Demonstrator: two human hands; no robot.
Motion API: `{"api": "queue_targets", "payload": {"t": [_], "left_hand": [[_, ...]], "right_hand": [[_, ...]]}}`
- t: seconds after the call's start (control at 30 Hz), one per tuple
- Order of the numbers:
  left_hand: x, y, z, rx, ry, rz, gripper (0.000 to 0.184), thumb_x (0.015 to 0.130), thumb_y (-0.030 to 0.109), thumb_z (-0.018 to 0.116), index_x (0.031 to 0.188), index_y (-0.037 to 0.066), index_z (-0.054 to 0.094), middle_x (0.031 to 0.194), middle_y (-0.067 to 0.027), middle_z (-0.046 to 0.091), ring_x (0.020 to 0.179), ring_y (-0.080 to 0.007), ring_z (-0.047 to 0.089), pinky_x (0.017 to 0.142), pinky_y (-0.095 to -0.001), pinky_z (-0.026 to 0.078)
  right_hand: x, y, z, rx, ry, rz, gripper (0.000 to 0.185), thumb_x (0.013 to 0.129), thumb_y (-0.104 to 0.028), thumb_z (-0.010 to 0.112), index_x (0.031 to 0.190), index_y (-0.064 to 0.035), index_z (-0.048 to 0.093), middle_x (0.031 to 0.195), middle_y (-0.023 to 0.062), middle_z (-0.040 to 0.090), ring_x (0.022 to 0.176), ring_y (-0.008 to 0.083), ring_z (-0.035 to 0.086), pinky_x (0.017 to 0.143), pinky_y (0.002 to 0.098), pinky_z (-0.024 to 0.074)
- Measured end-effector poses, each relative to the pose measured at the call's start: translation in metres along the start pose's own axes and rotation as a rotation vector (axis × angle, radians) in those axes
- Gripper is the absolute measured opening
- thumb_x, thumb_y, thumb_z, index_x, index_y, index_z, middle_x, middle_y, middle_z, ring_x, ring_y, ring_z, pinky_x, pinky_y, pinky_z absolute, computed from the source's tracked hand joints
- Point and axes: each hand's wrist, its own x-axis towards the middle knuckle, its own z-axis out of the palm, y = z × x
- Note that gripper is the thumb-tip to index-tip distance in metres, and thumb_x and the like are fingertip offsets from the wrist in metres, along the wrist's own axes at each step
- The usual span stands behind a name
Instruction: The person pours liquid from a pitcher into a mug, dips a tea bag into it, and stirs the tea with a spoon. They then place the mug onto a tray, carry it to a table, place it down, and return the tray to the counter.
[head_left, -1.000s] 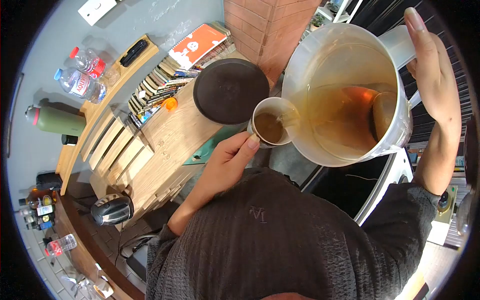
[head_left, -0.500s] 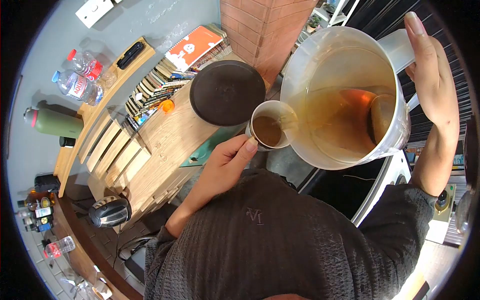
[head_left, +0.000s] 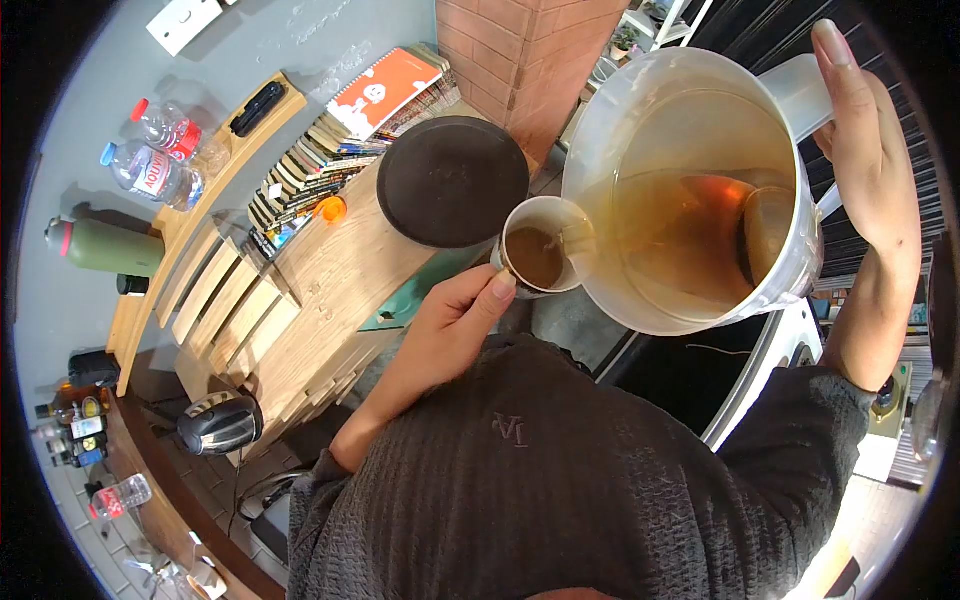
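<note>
My left hand (head_left: 452, 328) is closed on a mug (head_left: 545, 213), thumb at the rim, and holds it in front of my chest. Brown liquid (head_left: 533, 260) stands inside. A large translucent plastic pitcher (head_left: 655, 110) hangs tilted toward the mug, its lip at the mug's right rim. Amber liquid (head_left: 665, 235) fills the low side of the pitcher, and a thin stream runs from it into the mug. My right hand (head_left: 862, 160) is wrapped round the pitcher's handle (head_left: 797, 97), thumb on top. The underside of the mug is hidden.
A round dark tray (head_left: 453, 182) lies on the wooden counter (head_left: 345, 270), beside stacked books (head_left: 310, 170). An electric kettle (head_left: 222, 423) stands at lower left. Plastic bottles (head_left: 150, 172) and a green flask (head_left: 110, 250) sit on the wall shelf. A brick pillar (head_left: 520, 60) rises behind.
The liquid in the mug looks slightly higher, with the stream still running in. The mug and pitcher have hardly moved.
</note>
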Motion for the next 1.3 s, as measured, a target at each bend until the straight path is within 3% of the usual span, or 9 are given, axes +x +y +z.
{"api": "queue_targets", "payload": {"t": [0.3,0.5,0.63,1.3], "left_hand": [[-0.001,0.001,-0.002,0.046,-0.013,-0.018,0.033,0.101,0.031,0.048,0.084,0.003,0.054,0.071,0.0074,0.038,0.069,-0.0036,0.034,0.06,-0.0228,0.032],[-0.003,0.002,-0.002,0.047,-0.011,-0.037,0.033,0.101,0.031,0.047,0.084,0.004,0.054,0.071,0.0081,0.038,0.068,-0.0033,0.034,0.059,-0.0224,0.031],[-0.003,0.003,-0.001,0.026,-0.004,-0.05,0.033,0.102,0.03,0.047,0.085,0.003,0.054,0.072,0.008,0.038,0.068,-0.0033,0.033,0.059,-0.0224,0.031],[-0.004,-0.001,-0.004,0.014,-0.011,-0.042,0.033,0.101,0.029,0.048,0.084,0.002,0.054,0.071,0.0074,0.039,0.069,-0.0036,0.035,0.06,-0.0229,0.032]], "right_hand": [[0.0,-0.002,-0.004,-0.029,-0.028,0.025,0.051,0.102,-0.044,0.03,0.143,-0.0157,0.041,0.141,0.0188,0.042,0.131,0.0328,0.042,0.102,0.0443,0.0444],[0.0,0.003,-0.006,-0.14,-0.04,-0.128,0.051,0.102,-0.044,0.029,0.144,-0.0156,0.039,0.144,0.0167,0.039,0.133,0.031,0.041,0.104,0.0443,0.0426],[0.0,-0.003,-0.003,-0.031,0.02,-0.031,0.052,0.102,-0.045,0.028,0.144,-0.0163,0.04,0.144,0.0174,0.04,0.133,0.031,0.041,0.103,0.0433,0.043],[-0.002,-0.003,-0.007,-0.08,0.013,-0.048,0.051,0.102,-0.044,0.027,0.144,-0.0165,0.04,0.145,0.0158,0.039,0.133,0.0301,0.04,0.103,0.0431,0.0435]]}}
